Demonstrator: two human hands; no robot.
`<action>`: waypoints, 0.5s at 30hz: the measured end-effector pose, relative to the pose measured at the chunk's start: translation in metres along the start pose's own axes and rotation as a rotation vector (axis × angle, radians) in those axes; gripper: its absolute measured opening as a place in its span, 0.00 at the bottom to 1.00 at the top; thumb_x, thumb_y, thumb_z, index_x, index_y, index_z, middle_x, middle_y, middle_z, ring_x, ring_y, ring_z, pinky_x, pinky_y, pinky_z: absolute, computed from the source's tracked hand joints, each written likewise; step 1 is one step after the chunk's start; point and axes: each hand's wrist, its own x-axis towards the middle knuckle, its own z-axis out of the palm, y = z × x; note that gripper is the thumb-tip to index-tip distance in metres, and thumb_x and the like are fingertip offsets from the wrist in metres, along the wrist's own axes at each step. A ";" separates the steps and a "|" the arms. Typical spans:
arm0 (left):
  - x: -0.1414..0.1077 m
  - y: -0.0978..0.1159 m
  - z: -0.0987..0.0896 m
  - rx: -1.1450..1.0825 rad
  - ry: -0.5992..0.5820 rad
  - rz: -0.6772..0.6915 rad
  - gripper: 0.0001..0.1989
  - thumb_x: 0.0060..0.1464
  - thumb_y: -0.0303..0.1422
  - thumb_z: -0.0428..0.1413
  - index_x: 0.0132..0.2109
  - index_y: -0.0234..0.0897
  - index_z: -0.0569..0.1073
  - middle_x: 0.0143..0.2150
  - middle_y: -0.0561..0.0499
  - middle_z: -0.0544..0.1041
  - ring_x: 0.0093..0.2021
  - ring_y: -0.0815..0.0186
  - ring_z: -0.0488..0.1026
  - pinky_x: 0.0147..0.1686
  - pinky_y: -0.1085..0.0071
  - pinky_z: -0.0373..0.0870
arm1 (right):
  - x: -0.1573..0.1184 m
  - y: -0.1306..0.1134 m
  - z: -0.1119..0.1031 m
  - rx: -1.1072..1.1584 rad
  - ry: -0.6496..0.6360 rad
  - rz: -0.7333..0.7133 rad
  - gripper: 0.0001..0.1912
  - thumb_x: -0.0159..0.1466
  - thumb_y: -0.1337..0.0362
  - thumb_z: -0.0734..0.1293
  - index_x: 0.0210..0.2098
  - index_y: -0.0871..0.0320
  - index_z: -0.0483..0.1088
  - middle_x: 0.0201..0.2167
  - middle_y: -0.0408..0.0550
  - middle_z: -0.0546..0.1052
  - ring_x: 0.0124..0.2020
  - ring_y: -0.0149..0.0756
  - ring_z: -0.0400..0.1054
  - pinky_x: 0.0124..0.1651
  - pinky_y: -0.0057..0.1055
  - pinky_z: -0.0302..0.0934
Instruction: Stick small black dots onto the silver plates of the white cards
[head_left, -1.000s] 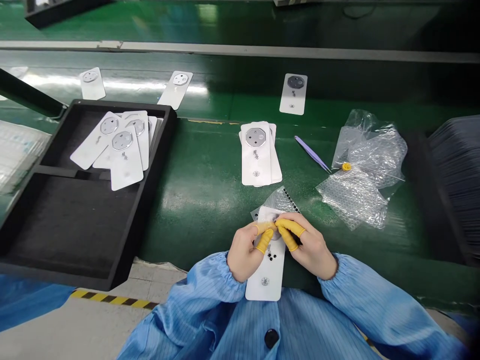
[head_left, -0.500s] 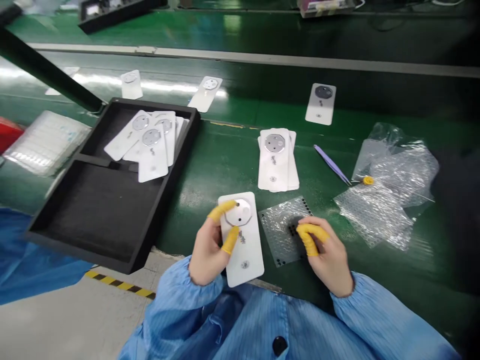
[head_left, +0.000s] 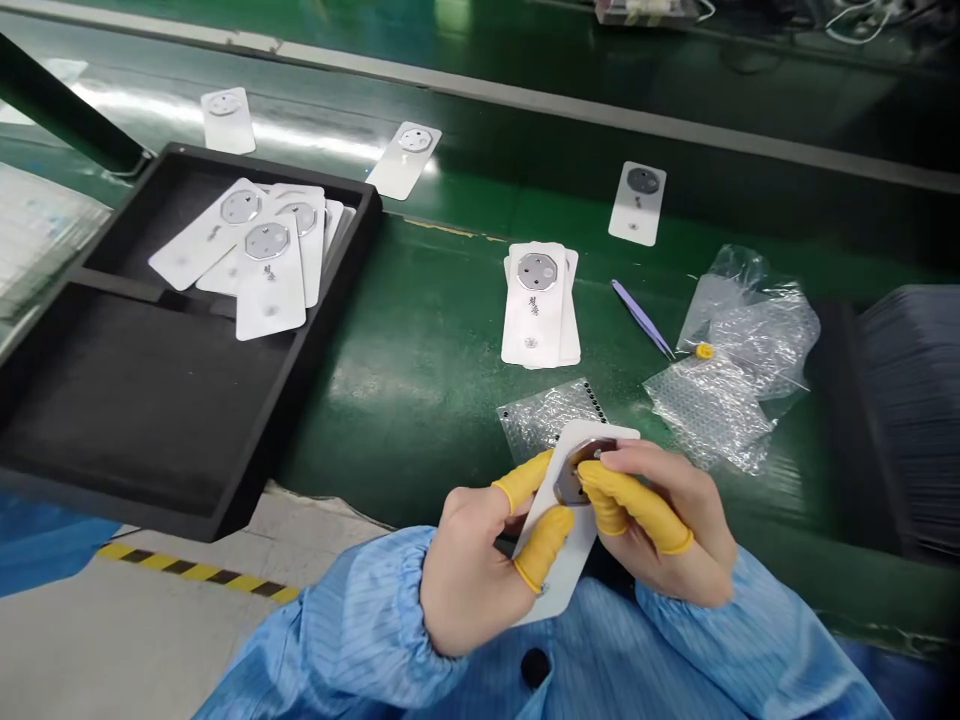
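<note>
My left hand (head_left: 480, 570), with yellow finger cots on thumb and finger, grips a white phone back cover (head_left: 564, 590) by its edge, tilted up near my body. My right hand (head_left: 675, 515), also in yellow finger cots, is closed in a pinch against the cover's silver camera plate (head_left: 568, 487). Whatever lies between those right fingertips is hidden. Just behind the cover is a clear sheet with small black dots (head_left: 536, 415), partly covered by it. Farther back lies a stack of white back covers (head_left: 517, 325). Purple tweezers (head_left: 641, 318) rest to the right of that stack.
A black tray (head_left: 255, 440) at left holds several white covers (head_left: 270, 290). Crumpled clear plastic bags (head_left: 750, 340) and a yellow finger cot (head_left: 703, 351) lie at right, beside a dark rack (head_left: 915, 400). Single covers (head_left: 637, 205) are spaced along the green bench behind.
My left hand has lifted and tilted the cover, moving it right. My right hand has come off the dotted sheet onto the camera plate. The view has shifted slightly.
</note>
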 end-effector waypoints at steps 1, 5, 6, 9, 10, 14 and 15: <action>0.000 0.001 0.000 0.001 -0.009 0.008 0.07 0.55 0.25 0.54 0.33 0.29 0.77 0.22 0.51 0.75 0.19 0.72 0.69 0.20 0.79 0.68 | -0.002 0.000 0.000 -0.024 -0.003 -0.030 0.28 0.60 0.74 0.66 0.59 0.52 0.62 0.42 0.46 0.76 0.45 0.38 0.71 0.48 0.36 0.70; -0.001 0.001 0.000 0.041 -0.001 0.005 0.07 0.55 0.25 0.53 0.36 0.28 0.77 0.23 0.51 0.74 0.20 0.71 0.69 0.21 0.78 0.68 | -0.005 0.000 -0.003 -0.102 0.000 -0.117 0.30 0.60 0.75 0.66 0.60 0.54 0.61 0.42 0.45 0.76 0.44 0.37 0.71 0.53 0.37 0.67; -0.002 0.000 0.000 0.046 0.000 0.001 0.07 0.54 0.25 0.53 0.35 0.28 0.76 0.22 0.51 0.73 0.19 0.71 0.69 0.20 0.78 0.68 | -0.005 0.000 -0.004 -0.114 -0.031 -0.128 0.29 0.60 0.75 0.65 0.60 0.55 0.61 0.44 0.46 0.75 0.46 0.37 0.70 0.55 0.38 0.66; -0.002 -0.002 0.000 0.037 0.056 0.004 0.07 0.53 0.25 0.55 0.27 0.31 0.72 0.20 0.52 0.71 0.18 0.72 0.66 0.19 0.78 0.66 | -0.002 -0.001 -0.005 -0.226 -0.138 -0.229 0.25 0.61 0.73 0.64 0.58 0.60 0.63 0.54 0.54 0.70 0.54 0.44 0.66 0.60 0.48 0.58; -0.001 -0.003 -0.001 0.042 0.074 0.012 0.08 0.52 0.25 0.56 0.25 0.32 0.70 0.19 0.53 0.70 0.18 0.73 0.65 0.19 0.78 0.65 | 0.000 -0.002 -0.005 -0.274 -0.171 -0.268 0.22 0.62 0.71 0.63 0.56 0.62 0.64 0.57 0.58 0.67 0.57 0.49 0.63 0.60 0.53 0.56; 0.001 -0.006 -0.001 0.091 0.109 0.065 0.12 0.51 0.26 0.57 0.22 0.34 0.65 0.16 0.57 0.63 0.16 0.76 0.58 0.16 0.79 0.59 | 0.001 -0.004 -0.003 -0.354 -0.286 -0.269 0.20 0.63 0.67 0.60 0.55 0.67 0.64 0.65 0.65 0.54 0.61 0.61 0.55 0.55 0.63 0.55; 0.001 -0.006 0.000 0.081 0.108 0.066 0.12 0.51 0.26 0.57 0.22 0.34 0.65 0.16 0.58 0.62 0.16 0.76 0.57 0.16 0.80 0.58 | 0.001 -0.003 -0.002 -0.333 -0.283 -0.259 0.22 0.63 0.68 0.60 0.57 0.67 0.62 0.65 0.65 0.53 0.62 0.62 0.55 0.55 0.62 0.57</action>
